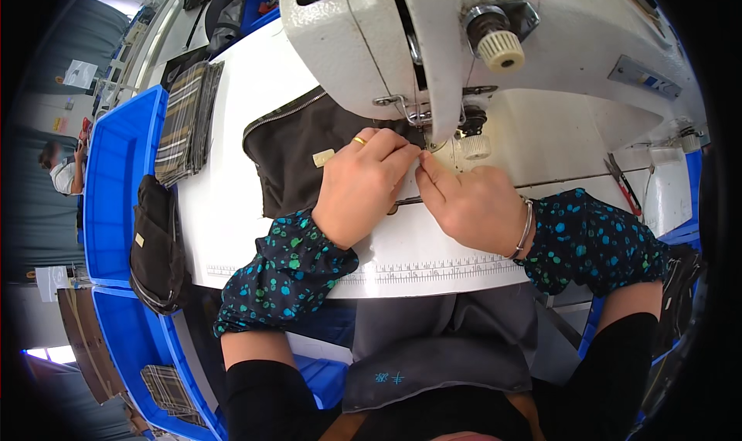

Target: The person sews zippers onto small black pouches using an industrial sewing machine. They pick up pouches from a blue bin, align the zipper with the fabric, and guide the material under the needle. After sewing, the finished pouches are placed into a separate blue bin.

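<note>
1. Hands: the left hand [359, 186] and right hand [475, 209] pinch the right edge of the dark cloth piece [286, 151], which lies under the head of the white sewing machine [355, 54].
2. Progress: a zip [290, 110] and a pale label [323, 158] are already on the piece; the pinched edge appears in work, and the stitching left cannot be told.
3. Containers, left: the near blue bin [127, 317] holds checked cloth pieces [170, 391]; the far blue bin [116, 186] stands beside a checked stack [185, 124].

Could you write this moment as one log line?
left hand: on dark fabric; right hand: near fabric's edge; sewing machine: ahead; plaid cloth stack: left; red-handled snips: right
</note>
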Demonstrator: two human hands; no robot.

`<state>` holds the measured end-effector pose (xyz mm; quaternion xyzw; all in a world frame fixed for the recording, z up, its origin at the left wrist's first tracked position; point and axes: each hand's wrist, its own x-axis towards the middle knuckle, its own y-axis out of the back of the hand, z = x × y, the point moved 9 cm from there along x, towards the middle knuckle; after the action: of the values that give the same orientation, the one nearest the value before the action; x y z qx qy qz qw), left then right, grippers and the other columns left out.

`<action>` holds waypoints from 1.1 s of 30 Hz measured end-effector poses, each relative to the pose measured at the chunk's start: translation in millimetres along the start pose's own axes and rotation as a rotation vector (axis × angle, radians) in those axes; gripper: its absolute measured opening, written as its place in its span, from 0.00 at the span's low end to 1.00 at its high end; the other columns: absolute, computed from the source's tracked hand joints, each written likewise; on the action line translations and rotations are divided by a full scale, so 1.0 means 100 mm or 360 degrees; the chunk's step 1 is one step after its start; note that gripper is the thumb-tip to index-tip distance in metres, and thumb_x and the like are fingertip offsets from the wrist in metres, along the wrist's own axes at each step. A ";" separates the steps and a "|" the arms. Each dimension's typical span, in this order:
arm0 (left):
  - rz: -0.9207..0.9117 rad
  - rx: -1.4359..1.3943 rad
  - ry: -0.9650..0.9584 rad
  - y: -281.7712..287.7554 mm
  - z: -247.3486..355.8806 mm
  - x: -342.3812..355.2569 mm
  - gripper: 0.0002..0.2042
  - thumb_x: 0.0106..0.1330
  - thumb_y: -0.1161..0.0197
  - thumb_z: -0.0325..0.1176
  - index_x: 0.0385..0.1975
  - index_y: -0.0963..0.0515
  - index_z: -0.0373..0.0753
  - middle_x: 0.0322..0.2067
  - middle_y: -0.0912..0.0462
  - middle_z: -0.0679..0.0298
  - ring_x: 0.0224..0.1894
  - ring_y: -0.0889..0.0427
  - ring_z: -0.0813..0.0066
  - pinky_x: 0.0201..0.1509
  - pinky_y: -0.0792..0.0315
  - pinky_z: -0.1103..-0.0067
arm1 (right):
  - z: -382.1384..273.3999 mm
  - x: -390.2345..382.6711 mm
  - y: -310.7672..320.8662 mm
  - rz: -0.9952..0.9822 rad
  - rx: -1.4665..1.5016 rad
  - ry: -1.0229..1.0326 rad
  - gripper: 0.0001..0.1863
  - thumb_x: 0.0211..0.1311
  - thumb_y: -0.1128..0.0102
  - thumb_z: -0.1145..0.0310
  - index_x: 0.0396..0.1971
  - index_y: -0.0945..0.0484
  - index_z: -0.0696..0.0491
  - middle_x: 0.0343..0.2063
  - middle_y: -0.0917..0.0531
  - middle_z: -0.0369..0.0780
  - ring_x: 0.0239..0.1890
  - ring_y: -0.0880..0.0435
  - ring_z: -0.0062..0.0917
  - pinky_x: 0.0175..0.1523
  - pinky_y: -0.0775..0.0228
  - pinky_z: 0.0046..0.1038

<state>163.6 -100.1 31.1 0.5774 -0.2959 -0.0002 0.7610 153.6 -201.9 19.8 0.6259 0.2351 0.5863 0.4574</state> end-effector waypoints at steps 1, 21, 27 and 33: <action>-0.0003 0.0008 0.0005 -0.01 0.00 0.00 0.15 0.50 0.32 0.24 0.40 0.15 0.40 0.37 0.19 0.68 0.39 0.18 0.66 0.37 0.21 0.74 | -0.01 -0.01 0.00 0.0015 -0.0014 0.0010 0.16 0.52 0.38 0.71 0.39 0.15 0.66 0.36 0.13 0.50 0.18 0.18 0.23 0.21 0.29 0.25; -0.0072 0.0251 0.0079 -0.05 -0.03 0.01 0.19 0.57 0.33 0.26 0.49 0.13 0.46 0.46 0.13 0.71 0.34 0.16 0.66 0.39 0.20 0.75 | -0.10 -0.07 -0.02 -0.0049 0.0088 0.0071 0.17 0.52 0.38 0.69 0.40 0.15 0.64 0.45 0.13 0.59 0.17 0.18 0.22 0.23 0.27 0.26; -0.0082 0.0245 0.0096 -0.07 -0.05 0.01 0.19 0.57 0.33 0.26 0.51 0.13 0.45 0.47 0.13 0.70 0.38 0.16 0.64 0.42 0.19 0.74 | -0.10 -0.07 -0.03 -0.0035 0.0109 0.0066 0.17 0.52 0.38 0.69 0.39 0.15 0.64 0.45 0.13 0.59 0.17 0.18 0.22 0.23 0.26 0.26; -0.0105 0.0190 0.0103 -0.08 -0.06 0.03 0.20 0.56 0.33 0.25 0.51 0.14 0.43 0.48 0.14 0.68 0.41 0.15 0.62 0.44 0.19 0.73 | -0.10 -0.08 -0.02 -0.0007 0.0125 0.0062 0.17 0.51 0.38 0.69 0.39 0.15 0.64 0.45 0.13 0.59 0.16 0.18 0.23 0.22 0.27 0.27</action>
<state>171.4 -98.3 24.1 0.6309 -0.2514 0.0109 0.7339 143.3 -204.9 13.3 0.6313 0.2682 0.5876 0.4293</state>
